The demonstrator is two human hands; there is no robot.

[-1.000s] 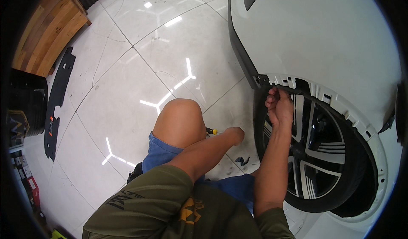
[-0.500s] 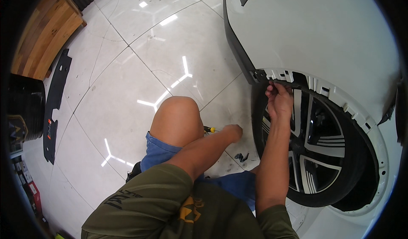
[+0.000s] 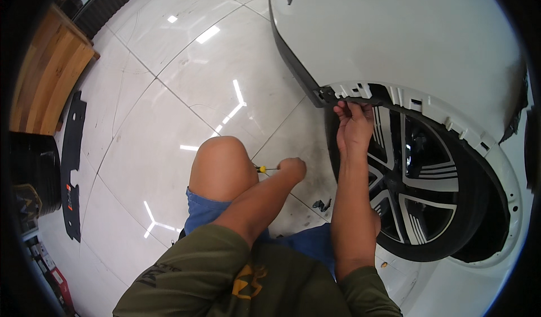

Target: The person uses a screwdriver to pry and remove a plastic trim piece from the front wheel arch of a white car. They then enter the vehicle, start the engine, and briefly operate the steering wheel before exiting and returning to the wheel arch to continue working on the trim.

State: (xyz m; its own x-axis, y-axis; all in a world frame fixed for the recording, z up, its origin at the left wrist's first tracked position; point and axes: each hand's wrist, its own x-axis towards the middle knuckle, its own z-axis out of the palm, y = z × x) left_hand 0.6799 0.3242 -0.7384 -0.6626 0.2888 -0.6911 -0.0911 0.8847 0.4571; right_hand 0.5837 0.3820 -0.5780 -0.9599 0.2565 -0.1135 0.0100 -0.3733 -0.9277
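Note:
My left hand (image 3: 293,169) is closed in a fist above the floor, left of the wheel. A screwdriver (image 3: 262,169) with a yellow and black handle sticks out of it to the left, its thin shaft running into my fingers. My right hand (image 3: 356,126) is raised at the top of the wheel arch, fingers curled up to the dark edge of the wheel-arch liner (image 3: 389,105) and pinching it; the fingertips are partly hidden. Behind that hand stands the wheel (image 3: 414,176). White clip tabs line the bare arch edge (image 3: 417,100) of the white car.
The grey bumper trim (image 3: 293,63) ends just left of my right hand. Small dark pieces (image 3: 322,205) lie on the tiled floor near the tyre. A long black panel (image 3: 72,164), a black drum (image 3: 35,173) and a wooden box (image 3: 53,71) stand or lie at the left.
The view has shifted, so the car and both hands appear slightly further left. My right hand stays at the arch edge, and my left hand still holds the screwdriver.

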